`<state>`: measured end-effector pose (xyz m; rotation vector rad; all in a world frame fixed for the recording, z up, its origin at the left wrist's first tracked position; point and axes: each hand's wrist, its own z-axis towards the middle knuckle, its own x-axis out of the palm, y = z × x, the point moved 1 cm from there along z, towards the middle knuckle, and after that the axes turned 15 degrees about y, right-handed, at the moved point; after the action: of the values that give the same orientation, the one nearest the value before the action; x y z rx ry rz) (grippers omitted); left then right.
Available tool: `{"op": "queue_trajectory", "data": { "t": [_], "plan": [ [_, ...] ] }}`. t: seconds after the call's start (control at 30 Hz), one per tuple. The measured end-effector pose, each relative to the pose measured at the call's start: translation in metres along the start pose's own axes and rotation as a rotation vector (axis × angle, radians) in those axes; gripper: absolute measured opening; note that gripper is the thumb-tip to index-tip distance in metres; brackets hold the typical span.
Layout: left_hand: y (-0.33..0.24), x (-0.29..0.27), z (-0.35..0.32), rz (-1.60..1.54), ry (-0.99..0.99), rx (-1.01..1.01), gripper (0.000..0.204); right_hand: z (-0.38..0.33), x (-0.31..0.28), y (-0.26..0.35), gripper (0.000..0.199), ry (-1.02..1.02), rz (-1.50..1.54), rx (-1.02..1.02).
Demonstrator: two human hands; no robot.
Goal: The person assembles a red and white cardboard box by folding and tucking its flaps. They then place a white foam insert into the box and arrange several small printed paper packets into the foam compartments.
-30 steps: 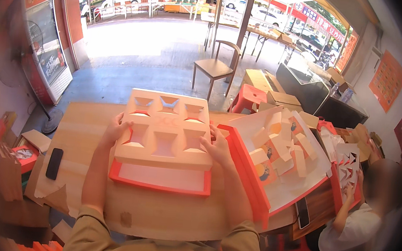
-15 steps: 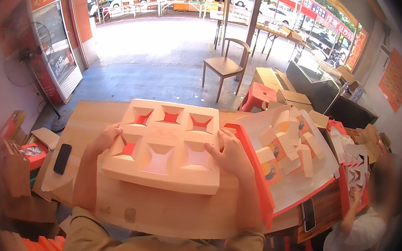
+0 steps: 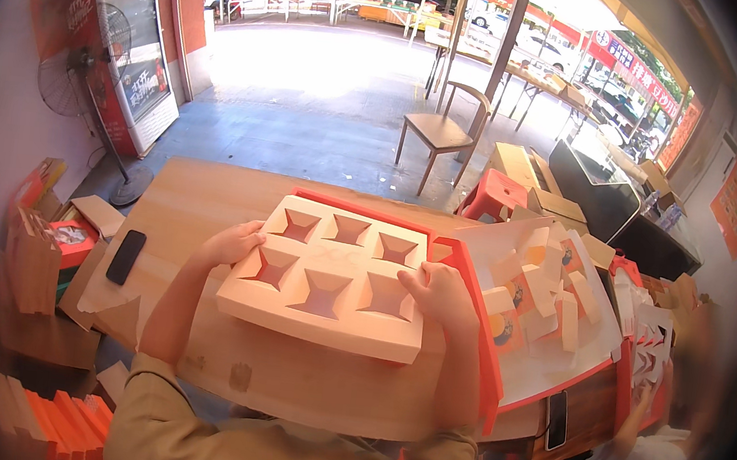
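The tray is between the left hand and right hand, over the table. Left of the hands lies a phone; right, a box; ahead, a chair.

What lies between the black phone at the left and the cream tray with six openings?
In the head view, the person's left forearm lies between phone and tray, over brown tabletop that shows on both sides.

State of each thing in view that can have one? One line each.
Insert: held pockets up, unfilled
Left hand: gripping insert's left side
Right hand: gripping insert's right side
Red box: mostly hidden under insert
Big tray: open, cartons heaped inside
Left phone: screen dark
Right phone: screen dark
Fridge: door shut
Chair: upright, unoccupied
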<state>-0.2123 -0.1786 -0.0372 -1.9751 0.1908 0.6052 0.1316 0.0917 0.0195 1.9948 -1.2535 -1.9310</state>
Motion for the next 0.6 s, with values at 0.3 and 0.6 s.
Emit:
{"op": "queue_trajectory", "data": {
  "t": [0.3, 0.6],
  "plan": [
    [0.03, -0.004, 0.021, -0.179, 0.078, 0.159, 0.047, -0.029, -0.015, 0.021, 0.055, -0.14, -0.012, -0.096],
    [0.029, -0.01, 0.018, 0.058, 0.043, 0.078, 0.048, -0.001, 0.001, -0.007, 0.054, -0.058, 0.025, -0.179]
  ]
}}
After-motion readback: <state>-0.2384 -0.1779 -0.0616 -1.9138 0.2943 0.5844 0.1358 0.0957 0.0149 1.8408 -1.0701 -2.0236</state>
